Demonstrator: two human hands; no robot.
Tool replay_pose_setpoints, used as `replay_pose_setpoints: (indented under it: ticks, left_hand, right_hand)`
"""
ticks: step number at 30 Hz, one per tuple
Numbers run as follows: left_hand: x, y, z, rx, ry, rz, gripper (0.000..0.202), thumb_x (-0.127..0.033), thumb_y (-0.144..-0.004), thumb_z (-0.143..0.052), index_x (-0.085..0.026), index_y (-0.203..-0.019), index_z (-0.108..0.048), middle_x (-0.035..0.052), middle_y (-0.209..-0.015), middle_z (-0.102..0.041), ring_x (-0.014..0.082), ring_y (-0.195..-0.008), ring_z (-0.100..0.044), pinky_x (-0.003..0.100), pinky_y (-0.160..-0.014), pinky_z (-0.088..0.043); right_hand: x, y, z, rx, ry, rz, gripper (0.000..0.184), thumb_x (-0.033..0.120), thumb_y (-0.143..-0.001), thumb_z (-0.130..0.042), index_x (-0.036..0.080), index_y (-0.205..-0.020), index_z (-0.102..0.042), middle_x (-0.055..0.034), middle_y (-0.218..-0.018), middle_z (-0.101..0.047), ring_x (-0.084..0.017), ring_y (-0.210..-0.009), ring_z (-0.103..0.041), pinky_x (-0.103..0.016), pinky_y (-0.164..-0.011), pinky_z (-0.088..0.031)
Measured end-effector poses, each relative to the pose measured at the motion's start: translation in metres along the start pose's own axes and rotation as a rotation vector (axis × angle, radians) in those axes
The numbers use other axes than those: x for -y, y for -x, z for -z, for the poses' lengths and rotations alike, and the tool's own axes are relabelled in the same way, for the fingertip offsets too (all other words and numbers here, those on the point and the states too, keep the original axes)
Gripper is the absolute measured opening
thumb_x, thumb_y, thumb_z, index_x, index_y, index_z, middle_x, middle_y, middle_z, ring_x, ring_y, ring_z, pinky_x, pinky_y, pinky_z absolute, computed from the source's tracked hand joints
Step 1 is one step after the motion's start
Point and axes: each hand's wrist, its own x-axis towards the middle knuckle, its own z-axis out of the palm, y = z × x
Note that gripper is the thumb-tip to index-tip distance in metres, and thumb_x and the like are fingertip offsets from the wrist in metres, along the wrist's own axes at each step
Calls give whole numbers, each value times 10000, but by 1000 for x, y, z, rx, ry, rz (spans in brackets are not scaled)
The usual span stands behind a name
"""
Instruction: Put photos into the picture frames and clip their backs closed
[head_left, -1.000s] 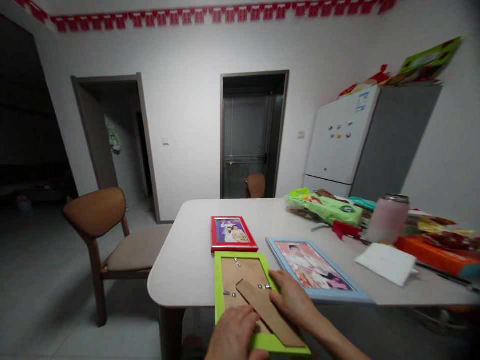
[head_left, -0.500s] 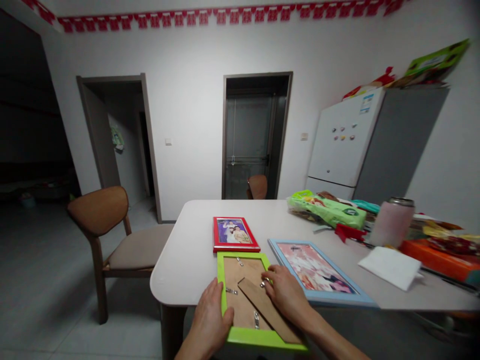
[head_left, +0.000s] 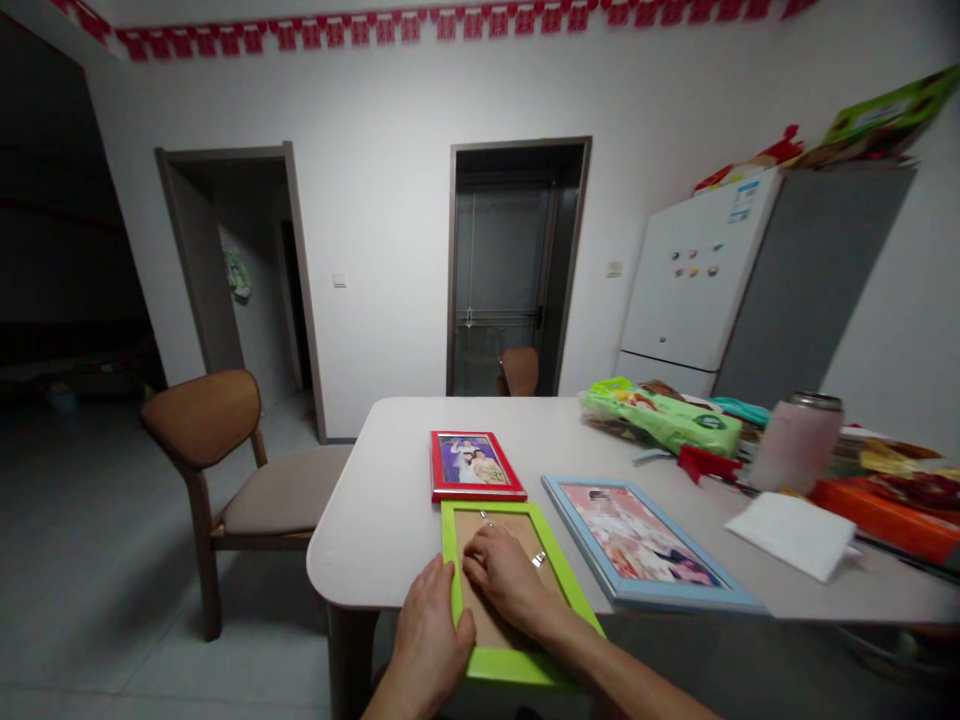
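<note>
A green picture frame (head_left: 555, 585) lies face down at the near edge of the white table (head_left: 382, 520), its brown backing board up. My left hand (head_left: 427, 630) grips the frame's left rail, thumb on the green edge. My right hand (head_left: 506, 575) rests on the backing board with its fingertips curled at a small metal clip near the left side. The hand and forearm cover the brown stand. A red frame (head_left: 474, 465) with a photo lies just beyond the green one. A larger blue frame (head_left: 645, 545) with a photo lies to the right.
A wooden chair (head_left: 225, 470) stands left of the table. On the table's right are a green packet (head_left: 664, 415), a pink cup (head_left: 795, 440), a white napkin (head_left: 795, 535) and an orange box (head_left: 885, 505). A white fridge (head_left: 705, 280) stands behind.
My right hand slid from the clip on the frame's right side across to the left side of the backing board. My left hand shifted from the board to the left rail.
</note>
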Motion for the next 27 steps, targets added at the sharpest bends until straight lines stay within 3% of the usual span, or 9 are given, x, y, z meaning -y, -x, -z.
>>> replay_pose_setpoints:
  ticks: [6,11,18,22,24,27]
  left_hand:
    - [4,-1,-4,-4,7,-8,548,-247,-687,-390,-75,-1207,-387,98,-1286,-374,189,-1188,-308,260,-999,-190]
    - [0,-1,-2,-4,-12,-6,546,-233,-680,-391,-69,-1201,-392,108,-1275,-384,195,-1183,-312,263,-997,-191]
    - [-3,-3,-1,-19,-20,-7,537,-213,-674,-391,-66,-1190,-404,106,-1266,-394,187,-1177,-319,250,-993,-197]
    - [-4,-1,1,-12,-16,15,542,-216,-676,-394,-71,-1198,-395,99,-1267,-396,179,-1176,-323,245,-990,-205]
    - [-4,-1,1,-8,-14,23,539,-221,-677,-394,-76,-1197,-398,96,-1270,-394,180,-1176,-322,247,-989,-207]
    - [-4,-1,0,-34,-5,11,530,-220,-677,-397,-96,-1193,-405,83,-1266,-401,173,-1170,-328,240,-986,-207]
  right_hand:
    - [-31,-25,0,-25,111,-199,263,219,-756,-388,144,-788,-638,-86,-813,-587,-175,-799,-503,-260,-698,-346]
    - [-38,-31,-5,-15,123,-244,287,271,-758,-386,238,-887,-639,-70,-917,-575,-197,-853,-482,-276,-663,-345]
    - [-27,-28,5,27,83,-165,287,272,-743,-400,263,-882,-650,-70,-926,-582,-213,-879,-480,-308,-716,-353]
    - [-26,-9,22,62,-21,-67,401,254,-708,-429,203,-1090,-542,-87,-1030,-559,-205,-950,-477,-310,-813,-352]
    - [-28,9,34,152,-139,37,467,237,-659,-476,195,-1123,-512,-86,-1143,-495,-202,-1035,-441,-305,-887,-317]
    - [-31,36,51,365,-236,109,413,200,-573,-541,243,-978,-608,-55,-1245,-404,-226,-1130,-371,-318,-941,-269]
